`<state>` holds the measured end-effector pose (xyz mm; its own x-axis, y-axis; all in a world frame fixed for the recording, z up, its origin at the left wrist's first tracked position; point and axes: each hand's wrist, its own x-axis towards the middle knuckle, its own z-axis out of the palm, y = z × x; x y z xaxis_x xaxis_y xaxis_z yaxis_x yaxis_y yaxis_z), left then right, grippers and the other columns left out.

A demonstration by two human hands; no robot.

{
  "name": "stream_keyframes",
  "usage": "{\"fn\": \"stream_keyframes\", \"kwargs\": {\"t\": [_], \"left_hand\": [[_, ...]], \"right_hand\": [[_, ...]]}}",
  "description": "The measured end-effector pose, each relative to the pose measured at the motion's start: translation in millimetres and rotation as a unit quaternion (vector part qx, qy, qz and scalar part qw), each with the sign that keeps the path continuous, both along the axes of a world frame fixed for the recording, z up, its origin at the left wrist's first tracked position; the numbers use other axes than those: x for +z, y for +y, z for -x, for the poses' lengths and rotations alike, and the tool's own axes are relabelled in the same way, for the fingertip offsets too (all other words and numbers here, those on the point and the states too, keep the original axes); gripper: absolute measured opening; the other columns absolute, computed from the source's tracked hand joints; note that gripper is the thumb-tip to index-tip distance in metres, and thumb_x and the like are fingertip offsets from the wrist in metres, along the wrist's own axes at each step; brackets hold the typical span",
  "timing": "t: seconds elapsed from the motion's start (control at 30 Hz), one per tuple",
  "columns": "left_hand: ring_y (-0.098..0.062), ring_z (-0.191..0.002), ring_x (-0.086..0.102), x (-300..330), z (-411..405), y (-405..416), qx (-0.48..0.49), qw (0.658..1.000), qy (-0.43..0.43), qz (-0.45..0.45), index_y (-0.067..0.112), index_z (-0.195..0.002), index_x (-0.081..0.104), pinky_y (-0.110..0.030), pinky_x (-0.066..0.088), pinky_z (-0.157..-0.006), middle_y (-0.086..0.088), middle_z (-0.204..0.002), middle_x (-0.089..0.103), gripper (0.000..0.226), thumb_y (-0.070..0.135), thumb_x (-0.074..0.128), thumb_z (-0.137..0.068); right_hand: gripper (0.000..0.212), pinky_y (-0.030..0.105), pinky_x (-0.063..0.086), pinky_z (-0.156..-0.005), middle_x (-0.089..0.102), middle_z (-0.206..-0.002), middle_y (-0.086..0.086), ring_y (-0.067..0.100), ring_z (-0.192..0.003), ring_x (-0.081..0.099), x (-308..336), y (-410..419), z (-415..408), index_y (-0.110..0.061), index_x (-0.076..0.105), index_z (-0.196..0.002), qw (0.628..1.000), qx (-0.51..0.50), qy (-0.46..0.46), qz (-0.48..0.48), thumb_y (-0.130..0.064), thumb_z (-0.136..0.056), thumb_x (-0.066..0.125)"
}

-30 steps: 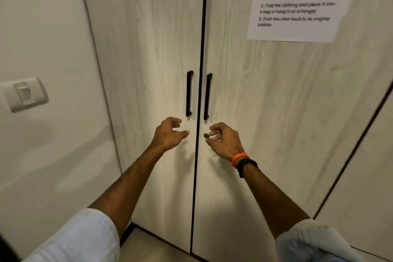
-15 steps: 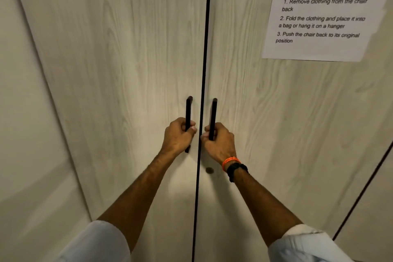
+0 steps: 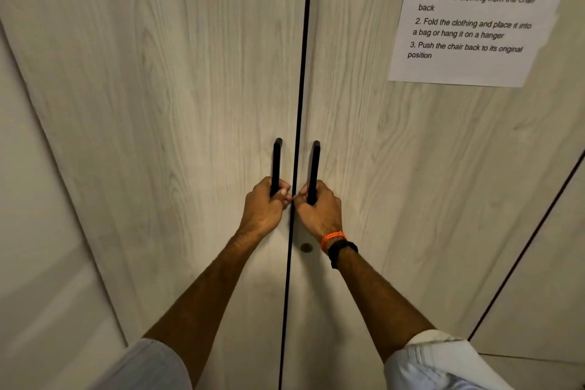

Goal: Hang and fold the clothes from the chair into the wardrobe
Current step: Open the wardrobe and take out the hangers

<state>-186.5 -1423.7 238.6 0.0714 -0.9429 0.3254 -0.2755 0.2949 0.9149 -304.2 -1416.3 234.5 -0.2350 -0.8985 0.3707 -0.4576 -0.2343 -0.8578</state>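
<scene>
I take this for a bedroom or some other room of a home, though the view is too tight for me to be sure. Almost all I see is a tall built-in wardrobe (image 3: 190, 104) in pale wood grain, its two doors shut, each with a slim black bar handle (image 3: 276, 165) by the centre seam. A plain off-white wall (image 3: 28, 231) adjoins it on the left, and a printed sheet (image 3: 474, 19) listing clothing-tidying steps is stuck to the right door
</scene>
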Motion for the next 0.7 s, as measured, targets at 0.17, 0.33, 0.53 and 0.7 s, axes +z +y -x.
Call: {"fn": "stream_keyframes", "kwargs": {"t": [0.17, 0.33, 0.53, 0.7], "left_hand": [[-0.015, -0.103, 0.063, -1.4, -5.0, 9.7, 0.002, 0.999, -0.042, -0.022, 0.012, -0.121, 0.057, -0.025, 0.047, -0.094, 0.0, -0.105, 0.066, 0.023, 0.009, 0.055, -0.098], [-0.025, -0.125, 0.054, 9.1, 3.6, 28.3, 0.032, 0.997, -0.054, -0.049, 0.009, -0.143, 0.041, -0.025, 0.04, -0.098, -0.008, -0.134, 0.056, 0.048, 0.007, 0.055, -0.098], [-0.017, -0.114, 0.059, 18.7, 17.7, 87.3, 0.054, 0.998, 0.005, 0.041, 0.012, -0.131, 0.057, -0.031, 0.048, -0.099, -0.004, -0.126, 0.062, 0.031, 0.021, 0.048, -0.103], [-0.018, -0.104, 0.063, 29.2, 34.5, 153.6, 0.054, 0.995, -0.002, 0.087, 0.012, -0.121, 0.062, -0.045, 0.055, -0.093, 0.004, -0.107, 0.064, 0.026, 0.024, 0.056, -0.099]], "right_hand": [[0.005, 0.026, 0.052, -0.072, 0.06, -0.076, -0.005, 0.012, -0.072, 0.059, -2.0, 13.7, -3.8, -0.012, 0.06, -0.09, 1.0, -0.012, -0.001, 0.001, -0.01, -0.086, 0.063], [0.007, 0.025, 0.053, -0.072, 0.06, -0.072, -0.006, 0.008, -0.068, 0.058, -8.3, 49.2, 0.4, -0.014, 0.059, -0.086, 1.0, 0.005, 0.016, 0.026, -0.009, -0.084, 0.063], [0.009, 0.027, 0.054, -0.075, 0.061, -0.074, -0.008, 0.009, -0.071, 0.06, -10.3, 106.5, 12.4, -0.016, 0.059, -0.09, 0.999, 0.028, 0.016, 0.032, -0.011, -0.086, 0.064], [0.013, 0.019, 0.048, -0.072, 0.06, -0.078, -0.009, 0.004, -0.069, 0.056, -8.3, 165.0, 28.2, -0.018, 0.057, -0.097, 0.998, 0.044, 0.026, 0.023, -0.012, -0.088, 0.065]]}}
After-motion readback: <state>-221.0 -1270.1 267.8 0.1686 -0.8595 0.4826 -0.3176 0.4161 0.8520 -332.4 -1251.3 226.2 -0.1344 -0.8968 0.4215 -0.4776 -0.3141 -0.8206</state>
